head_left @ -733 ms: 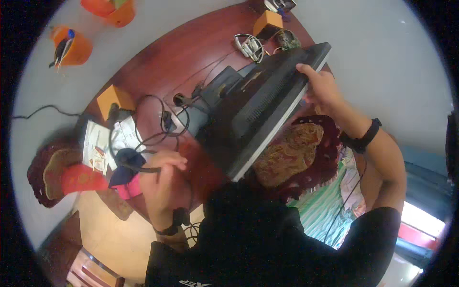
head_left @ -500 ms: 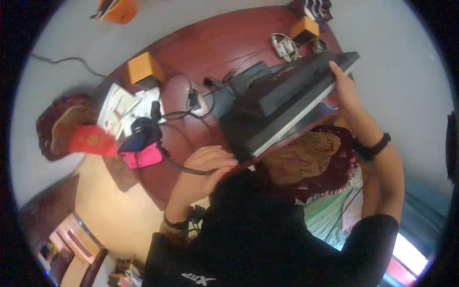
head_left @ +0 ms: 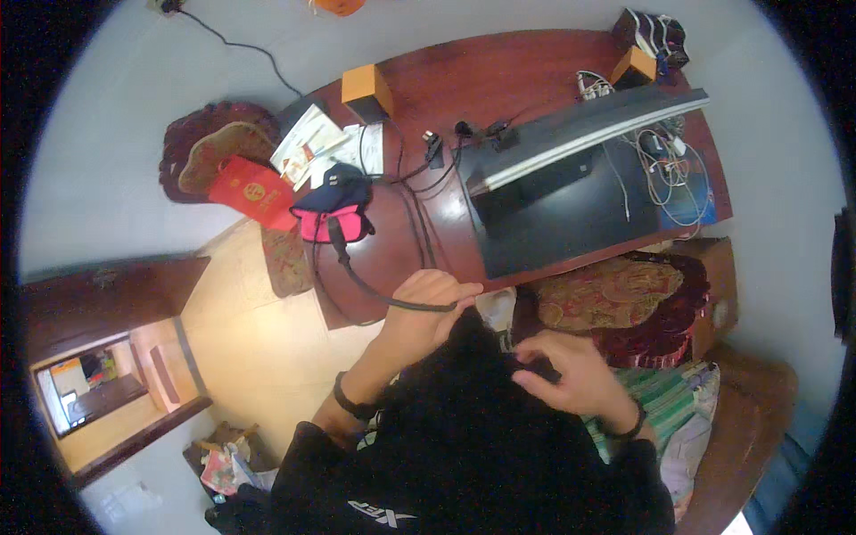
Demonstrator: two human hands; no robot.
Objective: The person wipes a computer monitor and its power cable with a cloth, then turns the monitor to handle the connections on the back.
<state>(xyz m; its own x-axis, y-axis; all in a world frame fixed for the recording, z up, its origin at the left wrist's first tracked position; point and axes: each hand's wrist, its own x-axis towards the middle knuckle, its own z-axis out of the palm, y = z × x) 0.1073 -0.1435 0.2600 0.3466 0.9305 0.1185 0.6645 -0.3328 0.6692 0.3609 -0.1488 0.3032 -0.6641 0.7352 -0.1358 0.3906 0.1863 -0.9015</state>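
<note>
A thick black cable (head_left: 379, 294) runs from the desk to my left hand (head_left: 419, 312), which pinches it near the desk's front edge. One dark connector (head_left: 336, 239) on that cable hangs by a dark blue and pink pouch (head_left: 332, 205). My right hand (head_left: 575, 374) is just in front of my black shirt, fingers bent and apart, with nothing visible in it. Beyond the hands a black monitor (head_left: 580, 138) stands over a dark glossy panel (head_left: 553, 236) on the red-brown desk (head_left: 464, 71). Its top edge faces me, and its screen is hardly visible.
Two orange-fronted speakers (head_left: 366, 92) sit toward the back. Tangled white cables (head_left: 664, 169) lie to the right. On the left are papers (head_left: 308, 147), a red bag (head_left: 254, 192) and a power plug (head_left: 432, 147). A patterned chair cushion (head_left: 615, 294) abuts the desk's front.
My right hand has let go of the monitor and come back toward my body. The monitor now stands over the panel. The left hand keeps the cable, and the view has shifted.
</note>
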